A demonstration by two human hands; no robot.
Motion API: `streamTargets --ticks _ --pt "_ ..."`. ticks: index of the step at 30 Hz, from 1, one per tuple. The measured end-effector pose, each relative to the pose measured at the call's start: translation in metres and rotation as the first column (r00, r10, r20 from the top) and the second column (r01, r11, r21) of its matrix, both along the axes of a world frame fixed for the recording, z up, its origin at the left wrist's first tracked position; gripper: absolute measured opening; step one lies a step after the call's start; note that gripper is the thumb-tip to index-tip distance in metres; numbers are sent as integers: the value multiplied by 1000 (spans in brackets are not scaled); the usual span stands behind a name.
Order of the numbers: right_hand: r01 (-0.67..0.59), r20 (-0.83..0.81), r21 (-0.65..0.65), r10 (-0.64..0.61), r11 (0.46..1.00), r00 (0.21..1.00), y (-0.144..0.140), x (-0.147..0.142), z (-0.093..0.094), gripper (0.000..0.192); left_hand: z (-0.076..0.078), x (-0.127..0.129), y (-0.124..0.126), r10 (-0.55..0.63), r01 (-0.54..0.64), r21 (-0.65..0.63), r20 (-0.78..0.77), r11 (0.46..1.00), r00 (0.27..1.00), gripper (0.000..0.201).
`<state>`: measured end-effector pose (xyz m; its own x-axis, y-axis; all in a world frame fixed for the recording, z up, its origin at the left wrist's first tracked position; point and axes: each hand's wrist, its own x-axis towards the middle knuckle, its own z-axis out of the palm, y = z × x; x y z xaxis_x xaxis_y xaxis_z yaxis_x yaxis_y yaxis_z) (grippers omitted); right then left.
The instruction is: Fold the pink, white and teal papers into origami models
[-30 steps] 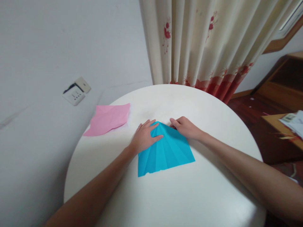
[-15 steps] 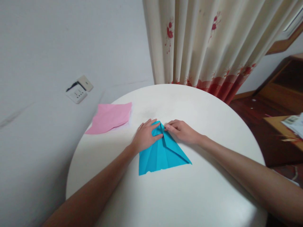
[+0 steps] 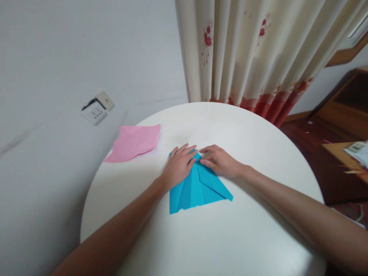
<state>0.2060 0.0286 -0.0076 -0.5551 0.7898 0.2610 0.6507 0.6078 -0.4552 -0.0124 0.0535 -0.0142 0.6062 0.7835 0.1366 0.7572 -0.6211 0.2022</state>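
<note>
A sheet of blue paper (image 3: 191, 191) lies on the white round table (image 3: 209, 237), with several creases fanning down its left part. Its right side is folded over in a long flap whose tip points to the lower right. My left hand (image 3: 178, 165) rests flat on the upper left of the sheet with its fingers spread. Across the top right fold lies my right hand (image 3: 217, 161), its index finger stretched out and its thumb apart from it on the flap. The other right fingers are curled and partly hidden.
Pink paper (image 3: 136, 141) with a white sheet beneath it lies at the table's far left edge. A wall with a socket (image 3: 94, 112) borders the left side. A curtain (image 3: 238, 57) hangs behind the table, and papers (image 3: 358, 153) sit on wooden furniture at the right.
The right fingers have gone from pinching near the top of the flap to lying over it. The flap has shifted slightly and looks flatter. My left fingers have spread wider.
</note>
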Motion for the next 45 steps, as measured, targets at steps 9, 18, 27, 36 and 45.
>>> streamTargets --ticks 9,18,27,36,45 --pt "112 103 -71 -105 991 989 2 3 -9 60 -1 -2 1 -34 28 -100 -55 995 998 50" --pt "116 175 -209 -80 971 981 1 6 -7 104 1 -1 -3 -34 27 -126 -53 992 998 69" --pt "5 204 -331 66 944 977 -2 29 1 129 2 -1 -5 -42 30 -140 -82 990 996 83" --pt "159 243 -270 -93 950 966 1 17 -3 105 5 -1 -7 -32 15 -155 -107 988 994 85" --pt "172 201 -241 -124 955 972 6 17 -5 103 -1 -2 -7 -17 6 -107 -102 994 995 78"
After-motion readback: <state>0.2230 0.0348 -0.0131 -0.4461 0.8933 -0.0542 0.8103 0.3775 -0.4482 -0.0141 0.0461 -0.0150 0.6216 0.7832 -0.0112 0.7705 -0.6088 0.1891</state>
